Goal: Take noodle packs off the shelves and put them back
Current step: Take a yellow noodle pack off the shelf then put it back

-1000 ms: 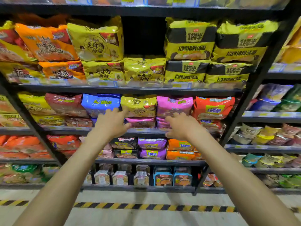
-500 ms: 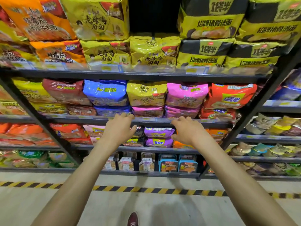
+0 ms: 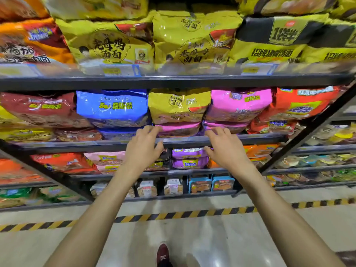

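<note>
Item: shelf-front reach, middle tier of a dark metal rack. Left hand [image 3: 142, 149] and right hand [image 3: 224, 148], both bare, sit at centre frame over the front rail of the middle shelf [image 3: 260, 137]. Change noted: one second ago the hands were lower in the frame with the whole rack in view; half a second ago they had neared this rail; now the rack fills the frame and the fingertips have arrived at the lower pink noodle pack [image 3: 178, 129], which lies flat under the yellow noodle pack [image 3: 178, 105] at centre frame. Grip: both hands are spread and slightly curled, holding nothing; the left fingertips appear to touch the pink pack's left front edge, the right fingertips sit near its right edge where a second pink stack [image 3: 238, 105] begins, though actual contact there cannot be confirmed. Neighbours: blue noodle pack [image 3: 112, 106] to the left, red-orange pack [image 3: 300, 105] to the right, larger yellow packs [image 3: 192, 41] on the tier above. Judgement: the approach looks finished and a two-handed take is about to begin; no pack has left its shelf yet. Drawing out the bottom pack could drag the yellow one above it forward.
</note>
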{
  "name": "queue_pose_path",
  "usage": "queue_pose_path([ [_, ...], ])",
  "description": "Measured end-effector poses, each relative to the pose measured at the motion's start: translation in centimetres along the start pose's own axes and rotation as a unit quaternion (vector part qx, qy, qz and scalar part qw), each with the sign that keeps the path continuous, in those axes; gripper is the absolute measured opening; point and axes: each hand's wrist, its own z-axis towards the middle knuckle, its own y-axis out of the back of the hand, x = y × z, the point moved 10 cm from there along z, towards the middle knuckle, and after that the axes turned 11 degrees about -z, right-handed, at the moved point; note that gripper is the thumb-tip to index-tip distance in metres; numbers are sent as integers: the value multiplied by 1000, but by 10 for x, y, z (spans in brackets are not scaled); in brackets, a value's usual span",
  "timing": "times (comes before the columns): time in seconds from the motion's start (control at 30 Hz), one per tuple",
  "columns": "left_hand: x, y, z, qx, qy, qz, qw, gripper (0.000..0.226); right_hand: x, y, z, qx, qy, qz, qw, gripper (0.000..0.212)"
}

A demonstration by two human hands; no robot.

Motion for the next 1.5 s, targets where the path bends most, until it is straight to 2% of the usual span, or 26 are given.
queue_pose_path([
  [0.1, 8, -3, 10, -35, -11, -41, 998, 51, -2, -5, 15, -31, -12, 32, 999, 54],
  [0.23, 21, -7, 23, -75, 12, -107, 991, 63, -8, -12, 35, -65, -25, 90, 993, 57],
  [0.3, 22, -11, 29, -96, 14, -128, 987, 66, -9, -14, 41, -104, -24, 115, 988, 61],
  [0.4, 31, -18, 35, -143, 43, -232, 961, 71, -11, -15, 46, -186, -11, 199, 962, 74],
  [0.5, 41, -30, 40, -170, 68, -307, 934, 82, -12, -25, 57, -205, -7, 316, 926, 85],
  [0.6, 41, -39, 48, -171, 48, -307, 935, 96, -5, -33, 67, -221, 15, 356, 908, 91],
  [0.73, 36, -41, 54, -199, -25, -259, 945, 109, 1, -38, 72, -229, -3, 402, 887, 92],
  [0.97, 34, -35, 56, -204, -27, -331, 921, 108, 5, -25, 75, -292, 11, 466, 835, 87],
  [1.07, 25, -38, 48, -201, -42, -340, 918, 107, -1, -21, 74, -286, -17, 497, 819, 84],
  [1.17, 9, -38, 30, -237, -74, -313, 917, 101, -7, -14, 67, -291, -22, 489, 822, 83],
  [1.33, 14, -43, 14, -260, -81, -359, 893, 93, -9, -13, 50, -315, -1, 449, 836, 80],
  [1.5, 21, -35, 25, -247, -68, -372, 892, 87, -3, -30, 66, -240, 23, 389, 889, 91],
])
